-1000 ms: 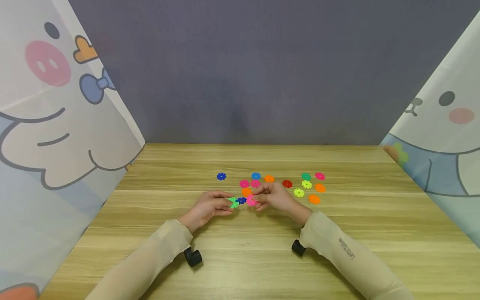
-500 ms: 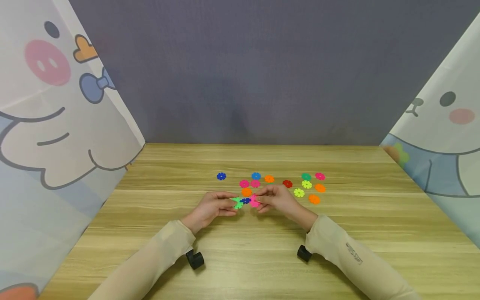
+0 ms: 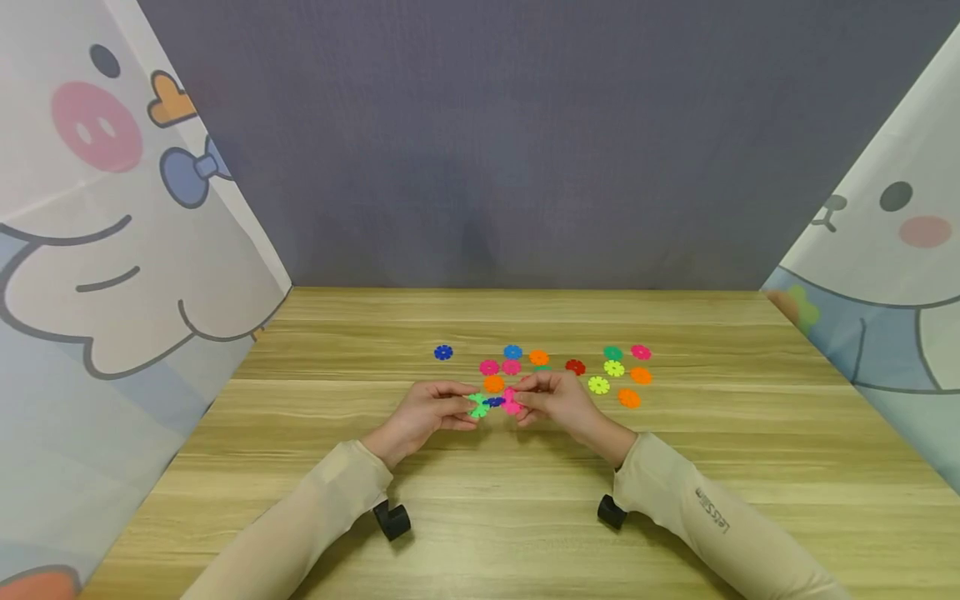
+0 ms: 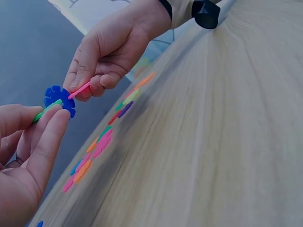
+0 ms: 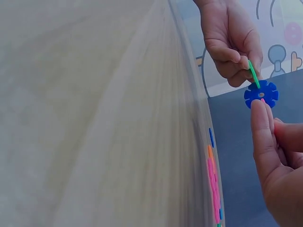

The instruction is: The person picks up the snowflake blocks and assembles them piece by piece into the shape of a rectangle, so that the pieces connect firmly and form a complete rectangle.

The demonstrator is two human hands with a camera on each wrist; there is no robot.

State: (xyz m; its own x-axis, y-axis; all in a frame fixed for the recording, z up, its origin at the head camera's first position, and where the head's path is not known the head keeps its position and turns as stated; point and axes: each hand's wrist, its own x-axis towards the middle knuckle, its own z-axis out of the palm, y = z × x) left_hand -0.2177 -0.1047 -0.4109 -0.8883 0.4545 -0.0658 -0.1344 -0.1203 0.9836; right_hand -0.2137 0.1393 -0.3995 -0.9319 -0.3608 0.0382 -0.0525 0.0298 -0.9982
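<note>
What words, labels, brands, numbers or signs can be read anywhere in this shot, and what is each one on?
"LetsSlim", on the right sleeve: small and upside down in the head view, so the exact letters are uncertain.
No other text can be made out, including on the held green disc, blue disc and pink disc.

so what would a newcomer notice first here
Probably, low in the head view's middle, the left hand pinching a light green disc and the right hand a pink disc, with a dark blue disc between them. Beyond the hands, loose bright discs lie on the wooden table. Large cartoon figures at the left and right edges may come next.
</note>
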